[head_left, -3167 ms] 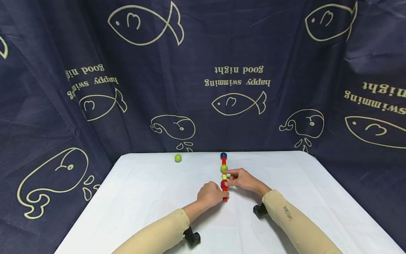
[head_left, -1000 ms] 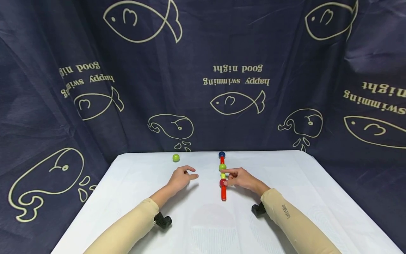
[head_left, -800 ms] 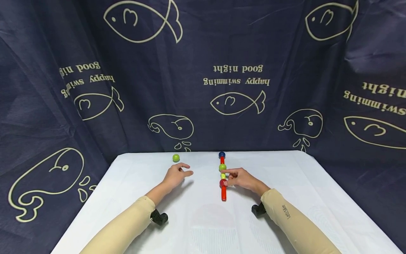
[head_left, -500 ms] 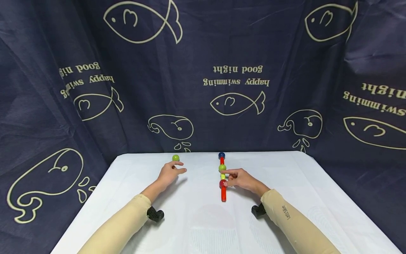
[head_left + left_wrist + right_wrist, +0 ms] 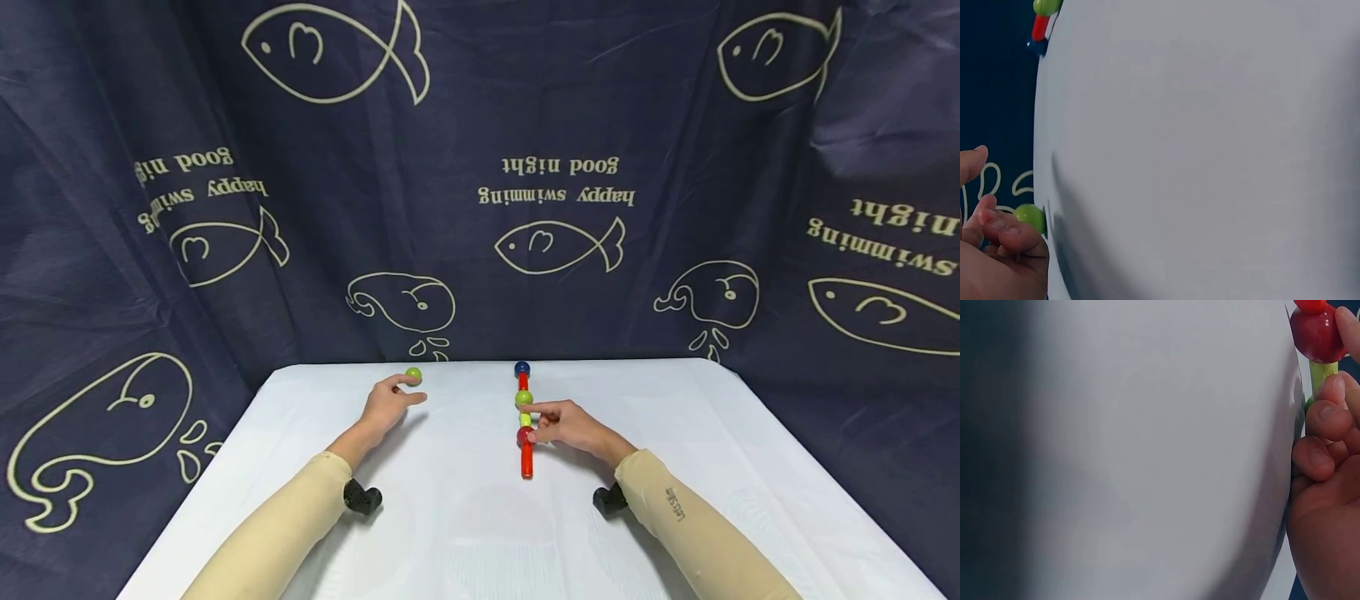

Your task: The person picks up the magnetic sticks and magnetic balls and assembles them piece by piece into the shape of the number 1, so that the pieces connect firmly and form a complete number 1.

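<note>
A chain of balls and rods lies on the white table: blue ball (image 5: 522,367), red rod, green ball (image 5: 523,397), yellow-green rod (image 5: 525,421), red ball (image 5: 523,436), then another red rod (image 5: 527,463) at the near end. My right hand (image 5: 576,425) holds the chain from the right, thumb against the red ball and index finger stretched to the green one; its other fingers are curled by the yellow-green rod. At the back left is a loose green ball (image 5: 413,372). My left hand (image 5: 384,407) is beside it, thumb and index finger apart, the index fingertip overlapping it in the head view.
The white-covered table (image 5: 450,533) ends at the back against a dark blue curtain (image 5: 480,100) printed with fish and whales. Under each wrist hangs a black camera mount, the left one (image 5: 363,497) and the right one (image 5: 609,502).
My left hand has let go of the chain's near red rod and moved left and away from me to the loose green ball. The right hand has stayed on the chain.
</note>
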`<state>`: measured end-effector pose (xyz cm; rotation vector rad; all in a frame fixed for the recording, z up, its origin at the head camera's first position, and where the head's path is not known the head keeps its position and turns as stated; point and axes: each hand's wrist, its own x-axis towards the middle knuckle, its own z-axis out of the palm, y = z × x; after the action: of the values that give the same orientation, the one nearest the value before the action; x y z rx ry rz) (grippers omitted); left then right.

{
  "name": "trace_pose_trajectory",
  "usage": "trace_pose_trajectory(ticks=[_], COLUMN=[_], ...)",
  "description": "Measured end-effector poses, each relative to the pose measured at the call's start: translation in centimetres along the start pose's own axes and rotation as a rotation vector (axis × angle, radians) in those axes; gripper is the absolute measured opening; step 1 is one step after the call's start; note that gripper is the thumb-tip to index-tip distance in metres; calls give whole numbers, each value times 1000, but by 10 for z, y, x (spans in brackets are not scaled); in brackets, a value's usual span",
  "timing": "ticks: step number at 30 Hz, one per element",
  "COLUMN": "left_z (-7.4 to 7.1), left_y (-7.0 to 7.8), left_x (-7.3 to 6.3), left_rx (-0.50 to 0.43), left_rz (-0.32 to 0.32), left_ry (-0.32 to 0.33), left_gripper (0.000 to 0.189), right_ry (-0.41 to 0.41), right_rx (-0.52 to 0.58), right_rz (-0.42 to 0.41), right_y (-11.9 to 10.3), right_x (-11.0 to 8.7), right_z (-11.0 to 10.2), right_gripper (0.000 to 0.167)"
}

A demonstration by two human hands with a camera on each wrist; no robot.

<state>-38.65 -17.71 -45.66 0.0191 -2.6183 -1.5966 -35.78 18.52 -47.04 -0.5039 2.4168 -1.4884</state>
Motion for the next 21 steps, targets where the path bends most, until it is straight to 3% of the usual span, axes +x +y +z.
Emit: trace_pose_trajectory(ticks=[9, 21], left_z=[-2, -3], left_y=[-5, -11], left_x=[13, 33], left_rx=[-33, -84], left_rz=[-21, -98], left_ry=[7, 18], left_gripper=[53, 55], right_ry=[8, 6], right_rx=[-14, -39], right_rz=[16, 7], right_y=[3, 0], right_x=[1, 0], right_z=[-1, -1], right_gripper=[58, 55])
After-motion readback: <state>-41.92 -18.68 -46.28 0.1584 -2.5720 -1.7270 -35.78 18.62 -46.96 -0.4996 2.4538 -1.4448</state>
